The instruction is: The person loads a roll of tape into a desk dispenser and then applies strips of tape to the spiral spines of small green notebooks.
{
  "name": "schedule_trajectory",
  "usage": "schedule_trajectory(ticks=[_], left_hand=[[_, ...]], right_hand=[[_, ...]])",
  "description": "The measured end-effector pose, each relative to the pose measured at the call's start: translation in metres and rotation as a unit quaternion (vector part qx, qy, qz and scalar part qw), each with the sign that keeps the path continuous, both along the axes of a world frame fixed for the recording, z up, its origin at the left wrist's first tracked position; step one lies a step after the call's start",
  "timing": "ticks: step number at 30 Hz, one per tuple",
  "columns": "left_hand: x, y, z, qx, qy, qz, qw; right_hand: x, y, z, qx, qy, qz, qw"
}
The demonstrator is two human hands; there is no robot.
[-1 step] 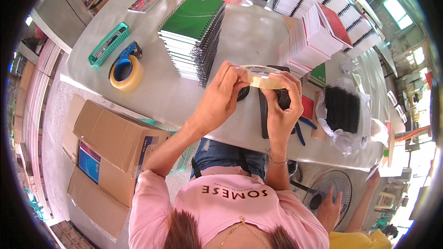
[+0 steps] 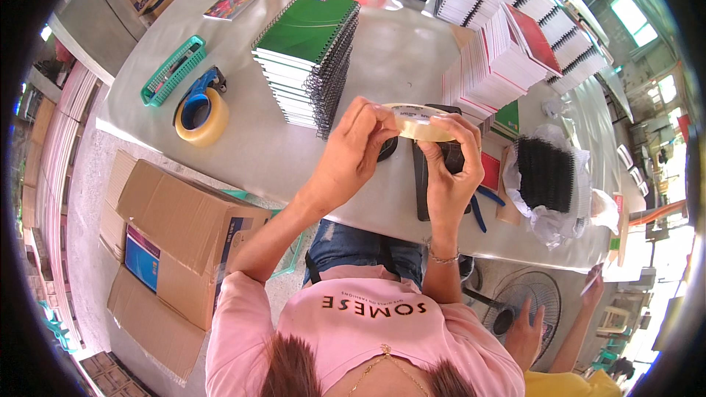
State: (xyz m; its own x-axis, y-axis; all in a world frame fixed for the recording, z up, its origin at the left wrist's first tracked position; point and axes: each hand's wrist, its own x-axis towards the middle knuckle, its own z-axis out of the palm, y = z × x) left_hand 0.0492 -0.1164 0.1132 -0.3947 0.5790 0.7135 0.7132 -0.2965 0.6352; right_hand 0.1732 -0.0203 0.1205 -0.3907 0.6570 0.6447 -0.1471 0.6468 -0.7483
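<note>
- L hand (image 2: 353,145): thumb + fingertips pinching left end of a yellowish see-through ring-shaped tape roll (image 2: 422,131).
- R hand (image 2: 453,169): thumb under, fingers over roll's right end, gripping it; roll held up btwn both hands, above table.
- Brown cardboard box (image 2: 176,250) w/ flaps open, beside table, L.
- Blue-handled tool (image 2: 478,211) on grey table (image 2: 257,169), near R hand; black wire coils (image 2: 546,174) in white plastic, farther R.
- Blue dispenser (image 2: 197,94) w/ amber tape, L.
- Tall stack of green-covered spiral notebooks (image 2: 303,33), beyond L hand.
- Teal plastic basket (image 2: 182,73), past dispenser.
</note>
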Motion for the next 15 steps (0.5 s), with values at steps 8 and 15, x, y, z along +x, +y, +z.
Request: schedule_trajectory(ticks=[8, 15], left_hand=[[-0.0029, 0.0024, -0.0041, 0.013, 0.003, 0.036, 0.999], [0.0007, 0.0043, -0.0037, 0.010, 0.021, 0.035, 0.999]], right_hand=[[0.0018, 0.0016, -0.0042, -0.021, -0.013, -0.004, 1.000], [0.0046, 0.0051, -0.0048, -0.020, -0.026, 0.006, 0.999]])
